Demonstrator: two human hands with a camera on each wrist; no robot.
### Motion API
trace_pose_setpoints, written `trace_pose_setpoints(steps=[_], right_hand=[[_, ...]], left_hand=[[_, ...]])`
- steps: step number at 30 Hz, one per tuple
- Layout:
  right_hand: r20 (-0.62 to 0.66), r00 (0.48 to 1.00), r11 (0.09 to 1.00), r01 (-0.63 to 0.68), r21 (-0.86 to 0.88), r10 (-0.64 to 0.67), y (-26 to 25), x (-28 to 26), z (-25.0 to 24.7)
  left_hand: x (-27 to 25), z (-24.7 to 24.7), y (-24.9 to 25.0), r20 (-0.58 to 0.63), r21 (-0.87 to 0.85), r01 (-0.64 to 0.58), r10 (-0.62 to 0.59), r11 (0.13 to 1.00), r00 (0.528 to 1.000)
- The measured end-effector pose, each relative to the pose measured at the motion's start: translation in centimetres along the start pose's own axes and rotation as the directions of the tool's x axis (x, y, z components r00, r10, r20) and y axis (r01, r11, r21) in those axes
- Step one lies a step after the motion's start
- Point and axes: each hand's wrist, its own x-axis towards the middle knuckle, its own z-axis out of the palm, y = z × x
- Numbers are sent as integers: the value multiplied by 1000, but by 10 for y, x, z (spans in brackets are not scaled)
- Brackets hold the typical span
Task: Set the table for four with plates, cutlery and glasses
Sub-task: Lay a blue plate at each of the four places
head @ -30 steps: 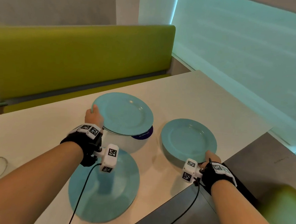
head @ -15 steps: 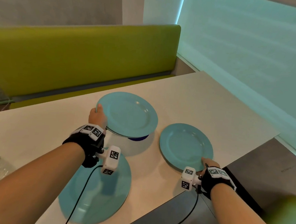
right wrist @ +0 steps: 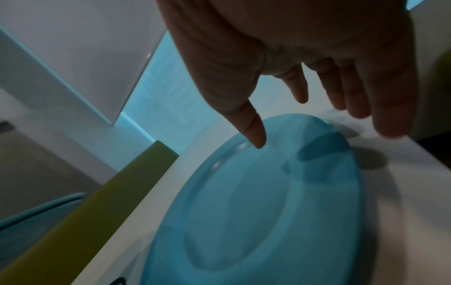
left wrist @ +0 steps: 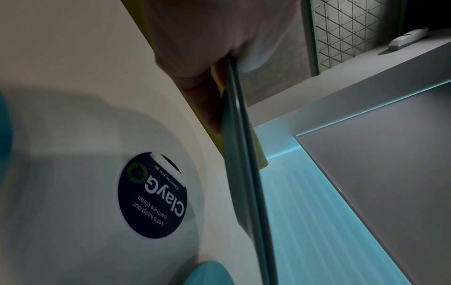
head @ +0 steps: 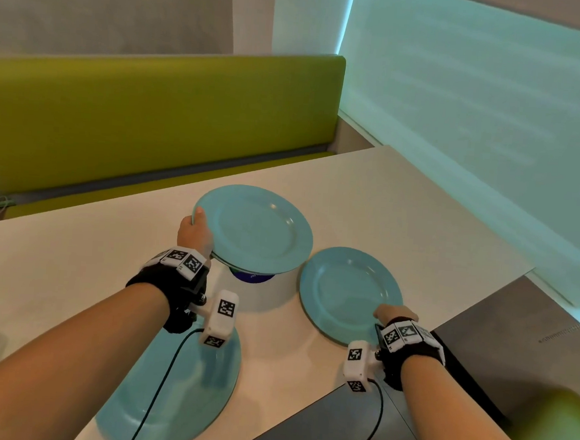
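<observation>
Two stacked plates (head: 257, 231) are hanging pinched by the rim in left hand (head: 194, 233); rigid, slick, breakable. Right hand (head: 393, 314), fingers loose, is hovering over plate (head: 345, 292) on tabletop (head: 419, 211).

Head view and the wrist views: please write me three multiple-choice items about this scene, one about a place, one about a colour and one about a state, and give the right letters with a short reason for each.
1. Where is the dark round sticker?
A. On the bench
B. On the table, below the held plate
C. On the wall

2. What colour is the bench behind the table?
A. Yellow-green
B. Red
C. Black

3. What is the state of the right hand?
A. It grips a glass
B. It is closed into a fist
C. Its fingers are straight and hold nothing, over the near rim of the right plate

Answers:
1 B: the left wrist view shows the sticker on the white tabletop, under the plate gripped by the left hand.
2 A: the head view shows a yellow-green backrest.
3 C: the right wrist view shows straight fingers above the plate lying on the table.
</observation>
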Motion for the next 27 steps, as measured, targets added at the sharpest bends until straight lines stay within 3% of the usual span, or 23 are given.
trace_pose_setpoints(steps=[2,5,8,11,14,21,24,27], right_hand=[[-45,999,995,-21,99,25,-11,-3,-4],[-133,989,992,-53,111,68,-28,-17,-12],[-124,977,973,188,132,-171,-57,-30,-5],[24,910,851,378,365,-415,-92,-53,15],[159,869,777,320,541,-469,-128,-82,29],[93,867,829,431,356,-490,-169,-94,61],[141,872,842,395,367,-470,-183,-84,69],[193,886,796,260,546,-422,-194,-74,77]], left_hand=[[3,1,-1,7,-3,9,-9,1000,1000],[5,0,0,16,-21,15,-15,1000,1000],[11,-3,-2,69,-81,59,-53,995,996],[16,-8,-4,130,-126,101,-85,987,988],[26,-14,-5,173,-116,91,-71,989,982],[53,-46,-10,141,-167,120,-97,979,985],[73,-69,-13,65,-200,196,-186,960,980],[91,-94,-16,-7,-261,227,-237,938,971]])
